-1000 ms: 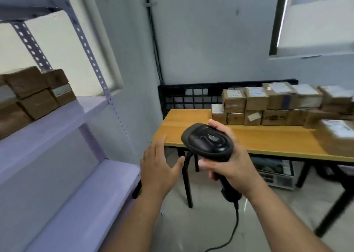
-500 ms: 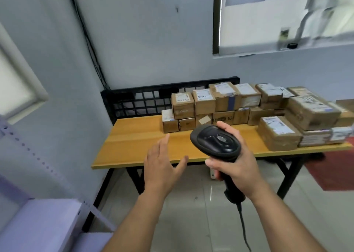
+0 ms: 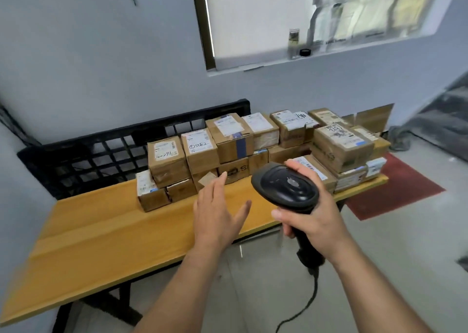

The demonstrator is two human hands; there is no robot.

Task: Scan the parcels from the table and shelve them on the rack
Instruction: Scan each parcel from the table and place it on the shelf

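Over a dozen boxy, taped cardboard parcels (image 3: 228, 140) stack two layers high at the smooth wooden counter's (image 3: 101, 236) far right. The right hand (image 3: 314, 221) grips one rounded black plastic scanner (image 3: 286, 185); the left hand (image 3: 217, 213) hovers flat, fingers straight.

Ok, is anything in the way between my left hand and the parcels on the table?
Nothing visible. The open left hand is over bare table, parcels just beyond it; the right hand holds the scanner aside.

A wooden table (image 3: 106, 233) carries stacked cardboard parcels (image 3: 228, 140) along its far edge.
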